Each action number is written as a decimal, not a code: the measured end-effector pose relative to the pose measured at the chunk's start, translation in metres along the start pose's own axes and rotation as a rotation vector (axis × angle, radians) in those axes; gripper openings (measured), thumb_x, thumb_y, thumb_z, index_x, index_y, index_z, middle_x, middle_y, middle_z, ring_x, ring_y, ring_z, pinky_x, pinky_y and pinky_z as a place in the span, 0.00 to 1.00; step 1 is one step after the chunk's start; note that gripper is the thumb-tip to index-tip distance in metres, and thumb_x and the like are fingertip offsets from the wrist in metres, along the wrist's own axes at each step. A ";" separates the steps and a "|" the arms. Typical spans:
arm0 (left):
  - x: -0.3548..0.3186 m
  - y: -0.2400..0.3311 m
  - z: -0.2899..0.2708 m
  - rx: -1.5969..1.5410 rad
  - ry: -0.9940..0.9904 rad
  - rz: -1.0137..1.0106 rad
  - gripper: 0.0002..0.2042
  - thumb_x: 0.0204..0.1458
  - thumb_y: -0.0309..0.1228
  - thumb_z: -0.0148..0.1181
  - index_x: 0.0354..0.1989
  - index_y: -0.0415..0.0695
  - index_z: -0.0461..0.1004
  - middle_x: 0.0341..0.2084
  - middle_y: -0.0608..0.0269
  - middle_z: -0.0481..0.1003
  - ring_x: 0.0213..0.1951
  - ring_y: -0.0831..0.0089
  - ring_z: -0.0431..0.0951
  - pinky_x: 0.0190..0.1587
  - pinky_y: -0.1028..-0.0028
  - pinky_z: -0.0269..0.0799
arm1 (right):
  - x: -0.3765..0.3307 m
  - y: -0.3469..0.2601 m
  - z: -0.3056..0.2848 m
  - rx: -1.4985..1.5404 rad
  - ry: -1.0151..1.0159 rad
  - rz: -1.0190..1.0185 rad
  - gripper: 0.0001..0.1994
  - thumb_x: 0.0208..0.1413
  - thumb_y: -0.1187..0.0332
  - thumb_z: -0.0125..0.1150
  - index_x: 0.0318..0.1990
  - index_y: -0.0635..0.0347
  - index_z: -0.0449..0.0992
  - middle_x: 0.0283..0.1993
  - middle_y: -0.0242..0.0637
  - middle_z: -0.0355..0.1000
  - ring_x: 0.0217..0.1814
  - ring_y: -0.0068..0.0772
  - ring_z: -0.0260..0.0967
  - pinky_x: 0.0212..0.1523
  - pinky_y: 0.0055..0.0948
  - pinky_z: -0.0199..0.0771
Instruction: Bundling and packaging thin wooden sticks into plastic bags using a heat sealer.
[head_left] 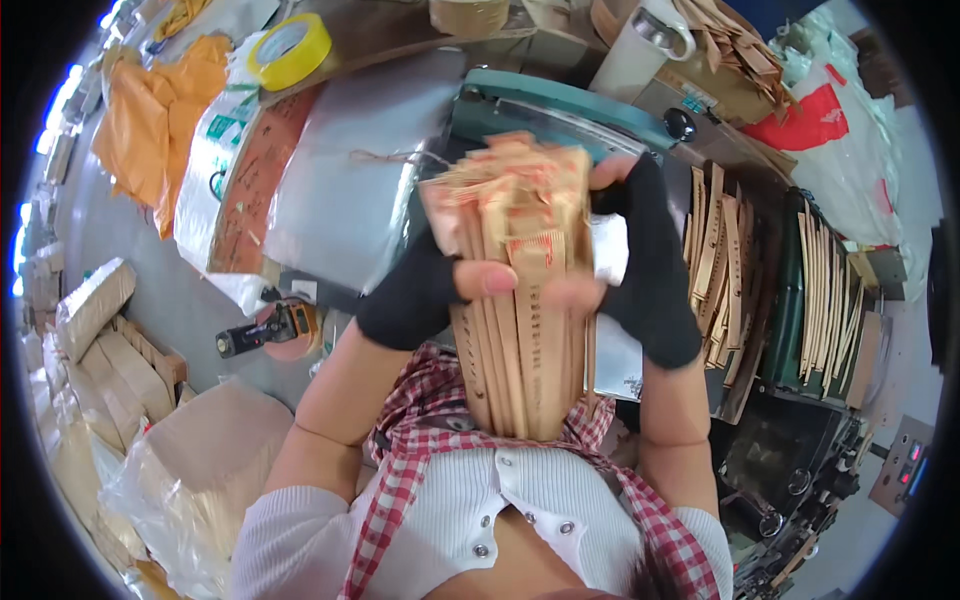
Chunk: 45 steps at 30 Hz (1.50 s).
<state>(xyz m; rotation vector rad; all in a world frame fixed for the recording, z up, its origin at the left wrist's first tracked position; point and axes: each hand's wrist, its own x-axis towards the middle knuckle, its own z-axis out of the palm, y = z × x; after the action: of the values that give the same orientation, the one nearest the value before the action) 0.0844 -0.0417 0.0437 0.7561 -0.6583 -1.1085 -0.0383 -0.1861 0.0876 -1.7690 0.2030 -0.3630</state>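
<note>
Upright in front of my chest stands a thick bundle of paper-wrapped chopsticks (535, 340), slim brown sleeves with dark and red print. Their upper ends are uneven and blurred. My left hand (430, 290), in a black fingerless glove, grips the bundle's left side with the thumb across its front. On the other side, my right hand (630, 260), gloved the same way, closes round it; its thumb is smeared by motion. The bundle's lower end is against my red checked apron (400, 440). Behind the bundle is a machine with a grey-green curved edge (560, 100).
More wrapped sticks (720, 270) lie in a tray at right, beside others in a green bin (815, 300). A white mug (640, 50) and yellow tape roll (290, 50) sit at the back. Packed plastic bags (210, 460) and a black-and-orange tool (270, 330) are at left.
</note>
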 end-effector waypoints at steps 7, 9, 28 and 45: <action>-0.024 -0.038 0.005 -0.447 0.057 -0.253 0.33 0.44 0.35 0.63 0.60 0.41 0.59 0.45 0.58 0.70 0.49 0.68 0.74 0.52 0.70 0.71 | 0.005 0.075 0.024 0.572 -0.161 0.261 0.40 0.40 0.62 0.68 0.63 0.65 0.61 0.48 0.40 0.73 0.49 0.28 0.70 0.53 0.27 0.67; -0.028 -0.042 0.006 -0.497 -0.005 -0.260 0.31 0.45 0.35 0.62 0.59 0.41 0.59 0.46 0.54 0.71 0.48 0.66 0.74 0.53 0.69 0.71 | 0.007 0.051 0.027 0.496 -0.157 0.192 0.43 0.36 0.62 0.69 0.64 0.66 0.60 0.49 0.44 0.72 0.49 0.31 0.70 0.53 0.29 0.67; -0.069 0.025 -0.244 1.544 0.058 0.005 0.08 0.47 0.32 0.62 0.29 0.42 0.72 0.29 0.58 0.71 0.39 0.61 0.72 0.44 0.67 0.66 | 0.016 0.112 0.063 0.762 -0.167 0.403 0.17 0.40 0.66 0.64 0.40 0.61 0.74 0.56 0.49 0.68 0.52 0.44 0.70 0.53 0.41 0.72; -0.064 0.045 -0.203 1.197 0.225 -0.214 0.08 0.51 0.31 0.60 0.35 0.38 0.76 0.31 0.61 0.77 0.35 0.71 0.77 0.40 0.70 0.71 | 0.037 0.151 0.069 0.891 -0.233 0.483 0.17 0.42 0.67 0.64 0.42 0.62 0.75 0.49 0.52 0.71 0.47 0.43 0.73 0.50 0.39 0.74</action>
<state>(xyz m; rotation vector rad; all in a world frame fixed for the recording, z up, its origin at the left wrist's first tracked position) 0.2484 0.0713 -0.0446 1.9733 -1.0572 -0.7128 0.0289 -0.1699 -0.0670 -0.8291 0.2439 0.1102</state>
